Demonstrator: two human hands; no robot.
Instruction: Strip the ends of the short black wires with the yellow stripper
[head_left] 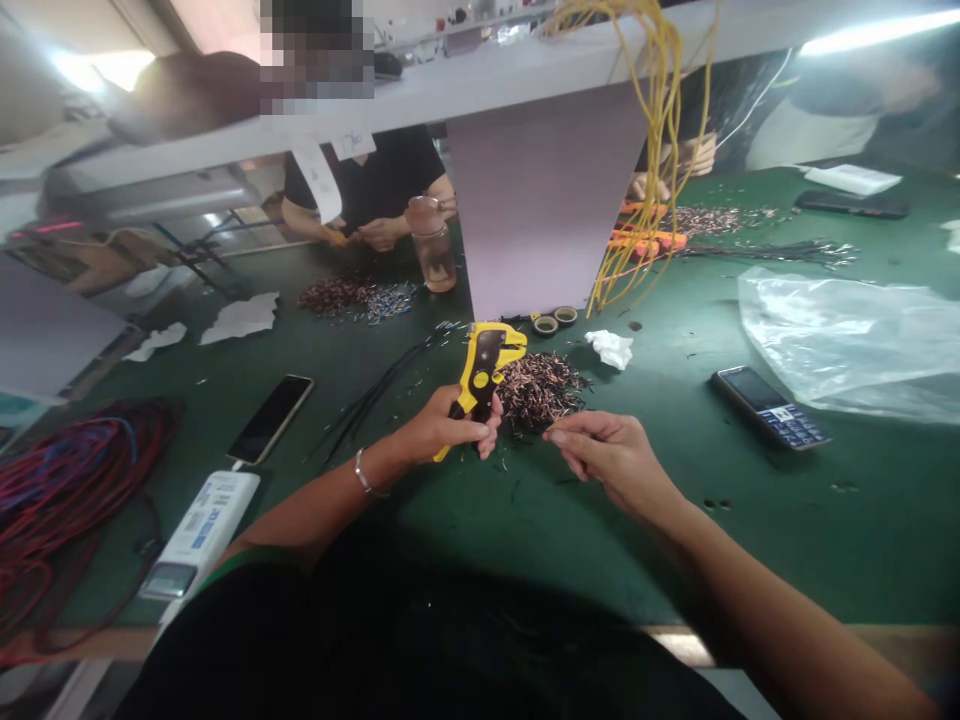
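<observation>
My left hand (442, 428) is wrapped round the handles of a yellow and black wire stripper (486, 365), its jaws pointing up and to the right. A pile of short copper-and-black wire scraps (544, 388) lies on the green table just right of the tool. At the pile's near right edge is my right hand (600, 445), thumb and forefinger pinched together. Whatever sits in that pinch is too small to make out. Long black wires (382, 385) with bare ends stretch across the table to the left of the wire stripper.
A smartphone (270, 420) and a white power strip (201, 530) lie left, near red and blue wire coils (75, 510). To the right are a keypad phone (769, 408) and a plastic bag (847, 345). Yellow wires (660, 100) hang by a divider (547, 200). Co-workers sit opposite.
</observation>
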